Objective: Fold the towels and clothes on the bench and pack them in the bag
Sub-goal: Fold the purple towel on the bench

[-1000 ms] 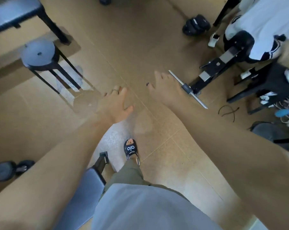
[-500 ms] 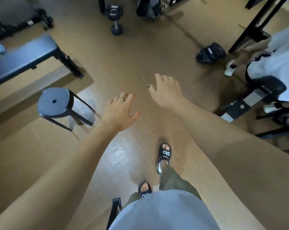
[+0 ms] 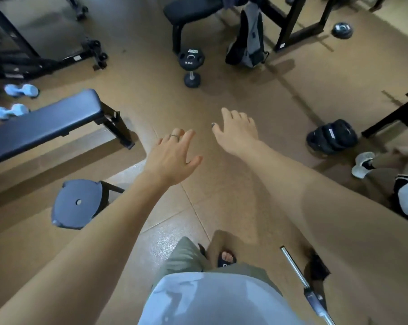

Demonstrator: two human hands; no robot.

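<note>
- The brown floor (image 3: 132, 66) fills the view, with gym gear scattered over it.
- A long dark padded counter (image 3: 41, 124) runs in from the left edge; its top is bare, and no towels or clothes show on any surface in view.
- A second dark padded counter (image 3: 193, 7) stands at the top centre.
- A grey and black bag (image 3: 248, 41) hangs upright just right of that second counter, its base at the floor.
- A round black stool (image 3: 77, 204) stands below the long counter, near the left forearm.
- The left hand (image 3: 172, 158) reaches forward over the floor, fingers spread and relaxed, holding nothing, a ring on one finger.
- The right hand (image 3: 237, 133) reaches forward beside it, apart from it, fingers loosely spread, holding nothing.
- A black dumbbell (image 3: 191, 66) stands on end near the second counter's leg.
- Two pale blue dumbbells (image 3: 21, 90) lie at the left edge.
</note>
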